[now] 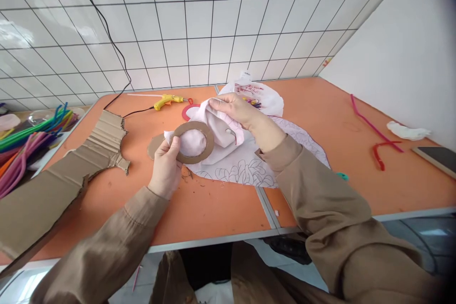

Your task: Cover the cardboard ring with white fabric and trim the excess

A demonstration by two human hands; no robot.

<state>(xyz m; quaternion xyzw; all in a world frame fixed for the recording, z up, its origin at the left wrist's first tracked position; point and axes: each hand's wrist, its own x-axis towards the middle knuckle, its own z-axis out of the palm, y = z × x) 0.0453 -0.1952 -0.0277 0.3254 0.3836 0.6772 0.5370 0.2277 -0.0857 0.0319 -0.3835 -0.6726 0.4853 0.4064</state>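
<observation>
My left hand (166,167) pinches a flat brown cardboard ring (204,153) by its left side, thumb on the front face. White fabric (221,128) shows through the ring's hole, and a bit of it sticks out by my left fingers. My right hand (235,110) is closed on the raised part of this fabric, pulling it up into folds to the right of the ring. On the table below spreads more white cloth (249,171) with dark outline drawings. Behind my left hand lies a brown cardboard piece (154,146), partly hidden.
A yellow glue gun (166,101) rests near the tiled wall, beside a red ring (185,112). Torn cardboard (53,187) and pipe cleaners (26,142) fill the left. A white plastic bag (272,97) sits behind; red wire pieces (379,154) and a dark-screened device (436,159) lie right.
</observation>
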